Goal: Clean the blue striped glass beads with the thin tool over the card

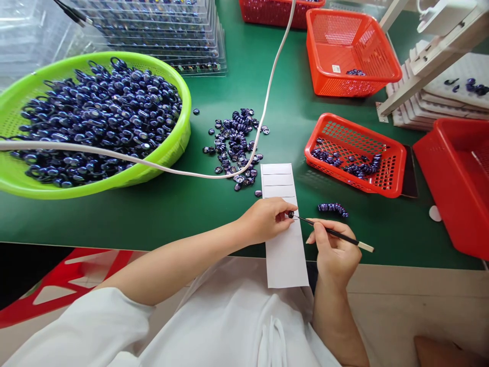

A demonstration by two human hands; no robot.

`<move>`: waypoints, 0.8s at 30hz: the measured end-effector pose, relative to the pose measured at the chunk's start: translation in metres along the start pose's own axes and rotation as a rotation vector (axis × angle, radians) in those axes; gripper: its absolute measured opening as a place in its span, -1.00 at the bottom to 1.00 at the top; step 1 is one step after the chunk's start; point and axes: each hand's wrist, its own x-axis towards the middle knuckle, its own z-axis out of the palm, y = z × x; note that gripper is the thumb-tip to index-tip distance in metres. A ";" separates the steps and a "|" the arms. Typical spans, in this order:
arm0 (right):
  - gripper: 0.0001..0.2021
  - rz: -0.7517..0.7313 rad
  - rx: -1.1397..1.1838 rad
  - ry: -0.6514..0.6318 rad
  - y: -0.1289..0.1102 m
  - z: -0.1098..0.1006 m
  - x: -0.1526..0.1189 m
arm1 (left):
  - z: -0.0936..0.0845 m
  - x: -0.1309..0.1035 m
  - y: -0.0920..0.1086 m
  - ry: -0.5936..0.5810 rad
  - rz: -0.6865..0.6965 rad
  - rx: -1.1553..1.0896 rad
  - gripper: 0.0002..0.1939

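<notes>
Between thumb and fingertips, my left hand [267, 219] pinches a small dark shiny piece [291, 214] above a white paper strip [286, 255]. My right hand [336, 250] grips a thin black brush [338, 234] with a pale end, like a pen. Its fine tip meets the small piece or comes very close to it. The paper carries several ruled lines near its far end and hangs over the table's front edge. Right of it lies a curved row of dark purple pieces [333, 209]. A loose pile of similar pieces [235, 145] spreads beyond my left hand.
A lime green basket [183, 107] heaped with dark looped pieces stands at left. A white cable [191, 175] crosses in front of it and the pile. Red baskets [399, 168] stand to the right. Stacked clear trays [153, 35] rise at the back, near a white metal frame [431, 66].
</notes>
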 end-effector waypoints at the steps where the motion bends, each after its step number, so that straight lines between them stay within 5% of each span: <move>1: -0.89 -0.001 0.000 -0.001 0.000 0.000 0.000 | 0.000 0.000 0.000 0.004 0.006 0.000 -0.75; 24: -0.91 -0.116 -0.053 -0.014 0.004 0.000 -0.005 | 0.003 0.000 -0.001 0.020 0.002 0.044 -0.77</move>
